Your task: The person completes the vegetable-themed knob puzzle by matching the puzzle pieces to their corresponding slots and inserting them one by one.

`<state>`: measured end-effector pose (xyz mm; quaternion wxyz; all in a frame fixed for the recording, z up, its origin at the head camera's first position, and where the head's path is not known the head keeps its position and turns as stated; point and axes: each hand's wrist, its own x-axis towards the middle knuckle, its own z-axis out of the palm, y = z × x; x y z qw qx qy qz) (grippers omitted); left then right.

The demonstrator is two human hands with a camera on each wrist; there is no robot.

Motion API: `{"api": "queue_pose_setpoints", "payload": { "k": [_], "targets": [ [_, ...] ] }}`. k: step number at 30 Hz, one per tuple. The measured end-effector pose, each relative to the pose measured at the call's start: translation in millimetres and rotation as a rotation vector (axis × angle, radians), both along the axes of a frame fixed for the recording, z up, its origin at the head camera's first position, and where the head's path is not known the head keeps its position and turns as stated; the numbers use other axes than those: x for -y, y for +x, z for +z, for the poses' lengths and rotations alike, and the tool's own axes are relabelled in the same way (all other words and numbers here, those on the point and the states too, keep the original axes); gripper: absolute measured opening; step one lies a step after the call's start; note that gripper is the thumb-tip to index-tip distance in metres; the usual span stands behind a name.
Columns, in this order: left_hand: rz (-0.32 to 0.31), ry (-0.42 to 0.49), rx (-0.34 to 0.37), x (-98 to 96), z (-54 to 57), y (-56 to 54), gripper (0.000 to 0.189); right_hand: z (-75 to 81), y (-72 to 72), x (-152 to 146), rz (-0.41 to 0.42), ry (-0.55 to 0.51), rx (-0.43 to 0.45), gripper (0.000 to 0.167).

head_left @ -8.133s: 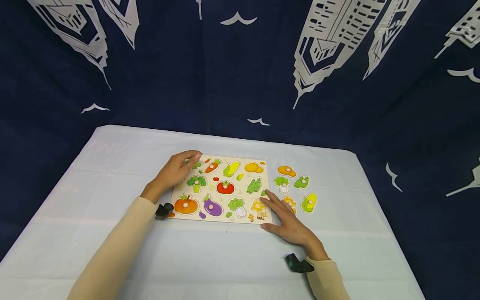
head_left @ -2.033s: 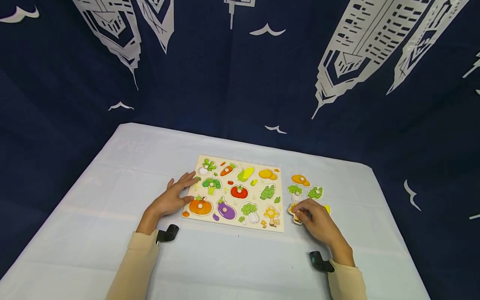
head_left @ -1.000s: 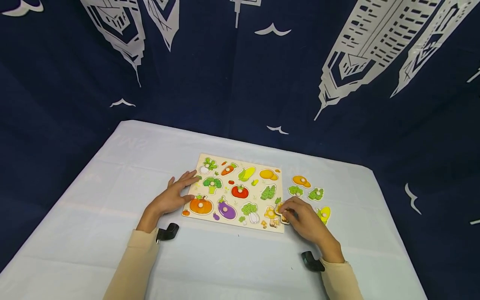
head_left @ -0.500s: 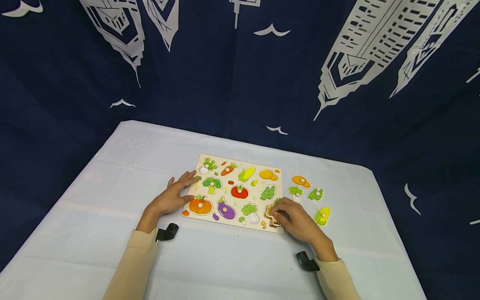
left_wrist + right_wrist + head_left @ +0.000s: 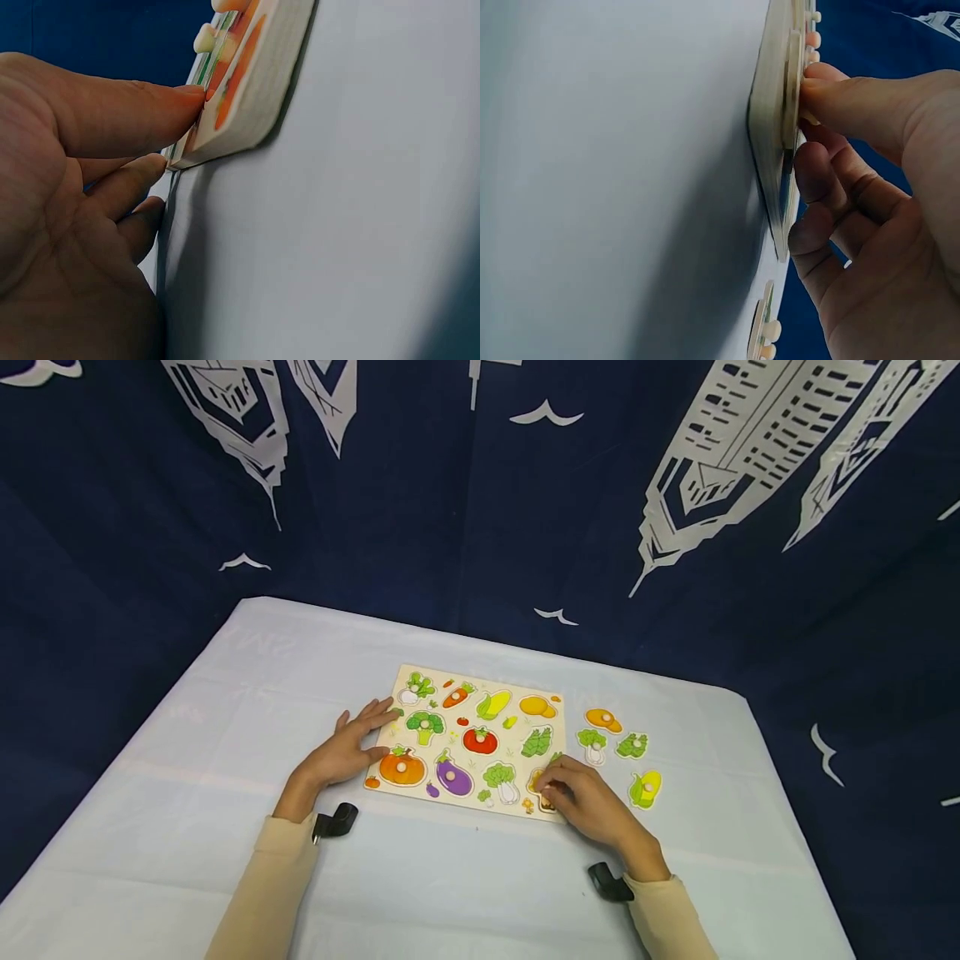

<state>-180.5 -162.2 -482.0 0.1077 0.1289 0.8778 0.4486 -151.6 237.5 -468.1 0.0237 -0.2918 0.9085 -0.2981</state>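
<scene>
A wooden puzzle board (image 5: 431, 764) with painted vegetables lies on the white table. My left hand (image 5: 345, 756) rests on its left edge, fingers extended; in the left wrist view, the thumb (image 5: 142, 112) touches the board's corner. At the near right corner my right hand (image 5: 592, 802) pinches a mushroom puzzle piece (image 5: 535, 778) over the painted mushroom spot. Fingers partly hide that piece. Seen edge-on in the right wrist view, the mushroom piece (image 5: 792, 90) sits slightly proud of the board, thumb and finger at its knob.
To the right of the board lie loose knobbed pieces: potato (image 5: 602, 720), leafy cabbage (image 5: 592, 746), green vegetable (image 5: 632, 745) and corn (image 5: 646, 789). Knobbed pieces such as the tomato (image 5: 480, 741), eggplant (image 5: 453, 775) and pumpkin (image 5: 402, 768) sit in the board. A dark blue curtain (image 5: 420, 527) hangs behind.
My right hand has picked up the mushroom piece from the table and carried it left onto the board's near right corner, lowering it there. My left hand has slid down the board's left edge.
</scene>
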Motion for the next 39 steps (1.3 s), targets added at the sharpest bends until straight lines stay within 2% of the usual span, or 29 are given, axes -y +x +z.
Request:
{"api": "queue_pose_setpoints", "payload": {
  "k": [18, 29, 39],
  "targets": [
    [-0.005, -0.012, 0.004, -2.5, 2.3, -4.7, 0.062, 2.2, -1.7, -1.4, -0.023, 0.042, 0.027, 0.013],
    [0.003, -0.015, 0.002, -1.1, 1.4, -4.6, 0.062, 3.6, -0.8, -1.2, -0.058, 0.051, 0.058, 0.025],
    [0.001, -0.001, 0.0, -0.6, -0.4, -2.1, 0.062, 1.6, 0.3, -8.0, -0.066, 0.046, 0.018, 0.028]
  ]
}}
